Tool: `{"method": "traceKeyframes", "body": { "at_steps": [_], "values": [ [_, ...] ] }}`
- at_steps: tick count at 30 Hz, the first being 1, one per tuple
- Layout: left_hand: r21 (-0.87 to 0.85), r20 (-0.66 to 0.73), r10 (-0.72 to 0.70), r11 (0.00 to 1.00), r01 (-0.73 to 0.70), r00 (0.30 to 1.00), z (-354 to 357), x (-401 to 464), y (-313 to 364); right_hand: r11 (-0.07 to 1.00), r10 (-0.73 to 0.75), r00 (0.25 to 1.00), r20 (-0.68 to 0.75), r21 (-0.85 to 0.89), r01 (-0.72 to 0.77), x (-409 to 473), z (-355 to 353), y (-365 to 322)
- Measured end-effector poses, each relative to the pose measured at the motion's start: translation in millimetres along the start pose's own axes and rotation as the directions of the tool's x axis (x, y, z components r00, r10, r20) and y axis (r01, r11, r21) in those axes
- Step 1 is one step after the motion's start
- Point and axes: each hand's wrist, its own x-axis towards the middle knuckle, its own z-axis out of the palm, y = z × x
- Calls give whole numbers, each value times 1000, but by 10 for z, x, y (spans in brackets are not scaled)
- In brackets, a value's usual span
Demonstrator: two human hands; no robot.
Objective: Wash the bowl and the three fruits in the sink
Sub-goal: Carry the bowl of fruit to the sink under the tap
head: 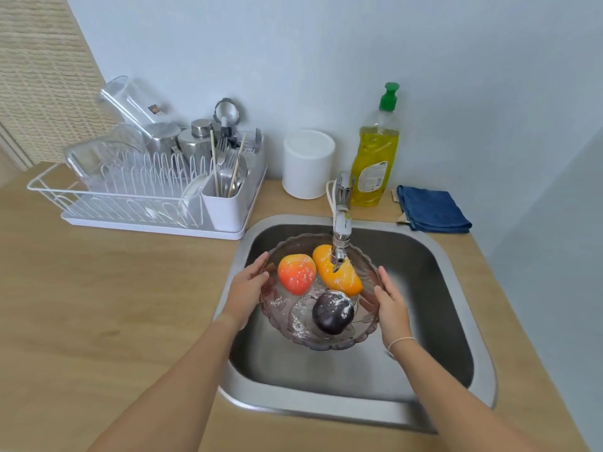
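Our left hand point(247, 287) and right hand point(390, 305) cup the bowl point(280, 318) over the sink point(456, 256), fingers pressed to its rim. Wet glass, slippery and fragile; peach point(296, 273), mango point(336, 272), plum point(332, 312) likely roll.

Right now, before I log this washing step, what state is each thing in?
bowl: held over the sink, some water inside
left hand: gripping the bowl's rim
right hand: gripping the opposite rim
red-orange fruit: in bowl, wet
orange fruit: in bowl, under the tap
dark plum: in bowl, wet
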Motion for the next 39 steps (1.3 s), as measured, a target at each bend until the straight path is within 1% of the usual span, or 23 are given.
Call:
{"method": "traceKeyframes", "body": {
  "at_steps": [6, 12, 16, 18, 20, 24, 33, 39],
  "values": [
    [-56, -33, -63, 997, 61, 997, 197, 1, -167, 999, 44, 999, 5, -3, -44, 152, -169, 74],
    [-19, -57, -130, 991, 129, 990, 135, 160, -280, 997, 74, 997, 1, -18, -74, 273, -115, 311],
    [-23, -89, -126, 992, 125, 988, 219, 192, -250, 995, 84, 996, -11, -55, -85, 400, -153, 383],
    [3, -105, -124, 992, 125, 987, 256, 144, -261, 994, 83, 996, 7, -78, -83, 362, -174, 383],
    [35, -124, -201, 978, 207, 972, 211, 311, -447, 983, 154, 988, 6, -102, -152, 468, -121, 590],
    [90, -143, -197, 973, 211, 970, 185, 272, -471, 980, 160, 987, 29, -125, -155, 409, -135, 653],
    [117, -154, -247, 957, 266, 957, 174, 352, -547, 970, 182, 980, 82, -180, -165, 412, -135, 718],
    [176, -143, -271, 940, 294, 952, 147, 374, -585, 960, 205, 972, 112, -217, -177, 392, -143, 718]
  ]
}}
